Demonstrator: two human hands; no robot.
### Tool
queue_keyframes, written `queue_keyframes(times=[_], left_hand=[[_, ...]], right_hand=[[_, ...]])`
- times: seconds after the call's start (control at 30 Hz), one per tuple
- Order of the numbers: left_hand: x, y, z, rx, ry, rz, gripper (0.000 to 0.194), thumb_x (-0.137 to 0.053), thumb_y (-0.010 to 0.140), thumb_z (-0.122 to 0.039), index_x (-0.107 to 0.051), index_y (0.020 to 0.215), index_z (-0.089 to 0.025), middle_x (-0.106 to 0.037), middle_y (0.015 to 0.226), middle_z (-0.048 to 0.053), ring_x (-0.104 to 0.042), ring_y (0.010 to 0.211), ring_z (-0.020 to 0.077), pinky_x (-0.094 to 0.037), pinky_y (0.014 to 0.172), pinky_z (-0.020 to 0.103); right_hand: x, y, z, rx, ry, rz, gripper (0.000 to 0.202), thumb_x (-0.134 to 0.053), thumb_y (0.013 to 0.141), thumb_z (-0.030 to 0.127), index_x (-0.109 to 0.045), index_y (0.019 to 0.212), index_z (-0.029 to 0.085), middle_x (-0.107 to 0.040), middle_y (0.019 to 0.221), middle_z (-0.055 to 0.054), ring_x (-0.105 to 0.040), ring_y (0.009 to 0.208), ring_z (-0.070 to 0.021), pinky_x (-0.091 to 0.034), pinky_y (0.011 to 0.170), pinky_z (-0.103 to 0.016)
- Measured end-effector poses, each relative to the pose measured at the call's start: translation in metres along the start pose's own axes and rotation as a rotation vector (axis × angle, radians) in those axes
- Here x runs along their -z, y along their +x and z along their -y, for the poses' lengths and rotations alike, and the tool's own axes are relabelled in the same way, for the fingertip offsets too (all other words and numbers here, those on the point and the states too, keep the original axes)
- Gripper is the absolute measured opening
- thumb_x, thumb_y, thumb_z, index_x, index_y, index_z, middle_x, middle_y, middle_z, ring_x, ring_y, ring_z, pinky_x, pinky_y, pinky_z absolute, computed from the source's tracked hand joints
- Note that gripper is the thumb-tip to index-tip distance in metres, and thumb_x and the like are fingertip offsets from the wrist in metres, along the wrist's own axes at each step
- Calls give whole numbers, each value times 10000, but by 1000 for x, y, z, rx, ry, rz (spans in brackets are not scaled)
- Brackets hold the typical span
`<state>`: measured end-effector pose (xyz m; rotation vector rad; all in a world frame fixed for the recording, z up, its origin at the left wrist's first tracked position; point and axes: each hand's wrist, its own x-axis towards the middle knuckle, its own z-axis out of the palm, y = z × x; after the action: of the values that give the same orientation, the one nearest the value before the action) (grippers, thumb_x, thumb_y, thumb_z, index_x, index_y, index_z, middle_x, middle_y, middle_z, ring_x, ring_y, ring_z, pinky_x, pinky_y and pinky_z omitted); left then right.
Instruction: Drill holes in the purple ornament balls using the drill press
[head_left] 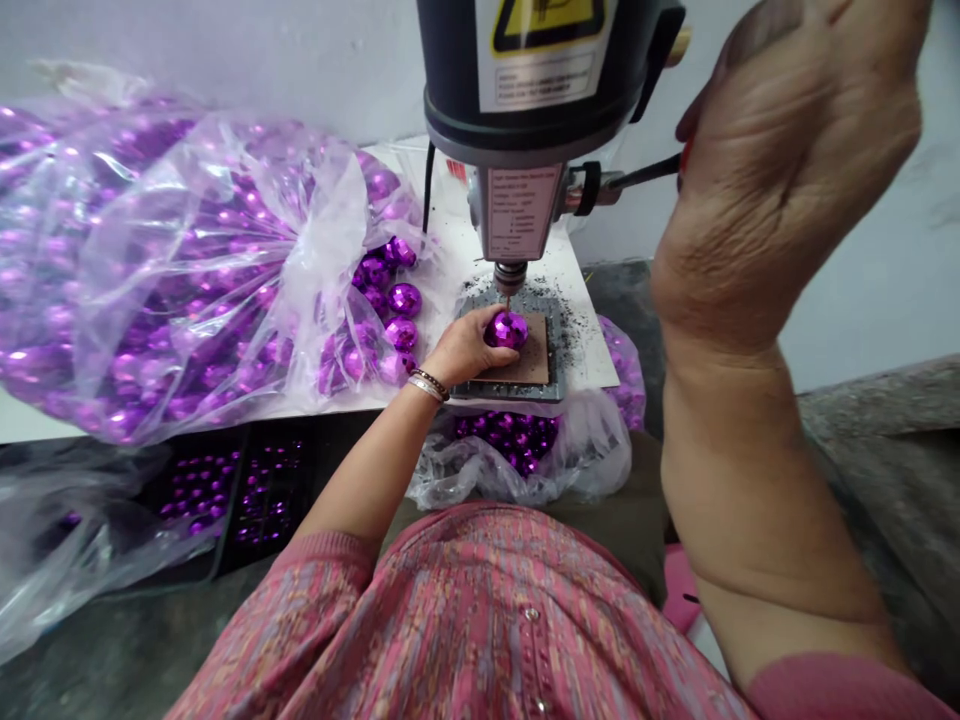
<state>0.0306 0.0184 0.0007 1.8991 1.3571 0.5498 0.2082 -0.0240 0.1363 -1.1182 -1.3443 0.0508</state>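
Note:
My left hand [469,345] pinches a shiny purple faceted ball [507,330] between thumb and fingers, on a small brown board [531,362]. Directly above it is the thin bit of a bench drill press [523,205]; its tip meets the top of the ball, though I cannot tell how deep. Raised high at the right, my right hand [787,170] is closed around the end of the drill's feed lever [646,172]. The grip itself is mostly hidden behind the hand.
A large clear plastic bag [187,270] full of purple balls covers the table's left side, with several loose balls [405,299] at its mouth. Dark shavings lie around the drill's metal base [556,340]. Another bag [517,445] of purple pieces hangs below the table edge.

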Motion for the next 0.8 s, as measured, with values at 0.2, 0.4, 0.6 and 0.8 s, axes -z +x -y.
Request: queue_keyframes(times=[0.2, 0.4, 0.6, 0.8], left_hand=[[-3, 0, 3, -4, -20, -11, 746, -845, 700, -236, -637, 1409, -131, -764, 1243, 75, -705, 1111, 243, -523, 1034, 343], [-2, -1, 4, -17, 7, -19, 714, -842, 711, -244, -652, 1394, -160, -765, 1228, 51, -687, 1147, 248, -515, 1039, 331], [-4, 1, 7, -39, 38, -26, 658, -841, 713, -247, -676, 1344, -160, -770, 1177, 59, -687, 1123, 257, -517, 1037, 347], [-5, 0, 9, -46, -39, -22, 629, -829, 725, -250, -679, 1331, -164, -775, 1157, 40, -692, 1079, 228, -521, 1015, 330]], right_hand=[[-2, -14, -11, 168, -94, -132, 261, -441, 953, 307, -329, 757, 178, -409, 719, 21, -391, 683, 1, -372, 732, -164], [3, -34, -28, 301, -168, -120, 291, -428, 1007, 332, -511, 817, 128, -495, 766, 21, -455, 715, 7, -382, 723, -167], [2, -41, -37, 342, -179, -126, 359, -406, 1035, 383, -532, 825, 120, -457, 766, 17, -419, 707, 12, -354, 692, -169], [1, -45, -41, 337, -141, -137, 330, -443, 1020, 397, -505, 839, 128, -462, 756, 10, -421, 695, -5, -342, 675, -200]])
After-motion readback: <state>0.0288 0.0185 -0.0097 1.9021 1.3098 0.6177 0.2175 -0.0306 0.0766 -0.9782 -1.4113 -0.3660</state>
